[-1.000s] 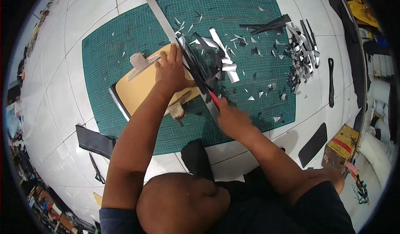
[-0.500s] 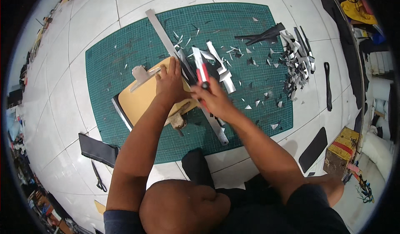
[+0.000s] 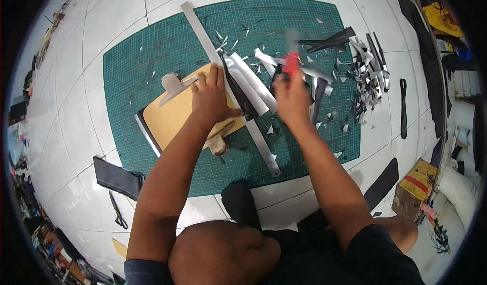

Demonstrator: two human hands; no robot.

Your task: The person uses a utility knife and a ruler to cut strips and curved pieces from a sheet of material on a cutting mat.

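Note:
My left hand [image 3: 210,98] lies with fingers stretched out on a tan board [image 3: 165,120], its fingertips and thumb at the edge of a long metal ruler [image 3: 261,145]. A metal clip [image 3: 175,88] and a worn second clip [image 3: 217,145] grip the board. Under it, dark sheet material [image 3: 148,135] with a silvery edge shows. My right hand [image 3: 294,102] is closed around a red utility knife [image 3: 290,63], smeared by motion, raised right of the ruler. Between ruler and right hand lie black and silver strips [image 3: 248,79].
A green cutting mat [image 3: 137,51] covers the tiled floor, strewn with small scraps. A heap of offcuts [image 3: 369,77] sits at its right edge. Scissors [image 3: 117,211] and a dark piece [image 3: 116,176] lie left; a yellow box [image 3: 416,186] stands right.
My right hand has moved right and up with the utility knife, away from the ruler. A black and silver strip now lies apart along the ruler. My left hand remains on the board.

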